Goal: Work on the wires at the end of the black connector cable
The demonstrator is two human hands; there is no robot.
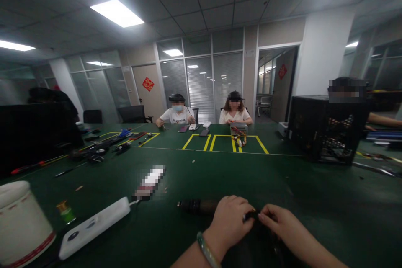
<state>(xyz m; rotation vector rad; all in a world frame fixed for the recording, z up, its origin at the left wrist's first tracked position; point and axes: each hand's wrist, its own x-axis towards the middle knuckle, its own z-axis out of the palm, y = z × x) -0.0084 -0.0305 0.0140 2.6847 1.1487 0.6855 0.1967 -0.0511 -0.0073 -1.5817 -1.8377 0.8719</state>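
Note:
A dark, cylindrical electric screwdriver (201, 206) lies near the front of the green table, its metal tip pointing left. My left hand (230, 220), with a jade-green bangle on the wrist, is curled over the screwdriver's right end. Between my two hands a small black piece (250, 215) shows, which looks like a plug or the tool's tail end. My right hand (279, 222) pinches dark cord at that piece, thumb and fingers together. How the cord and tool meet is hidden by the fingers and dim light.
To the left are a white power strip (94, 228), a phone (150, 182), a small green bottle (66, 212) and a white canister (23, 226). Tools and cables (103, 146) lie farther left. A black computer case (323, 127) stands right. Two people (177, 113) sit opposite; another is behind the case.

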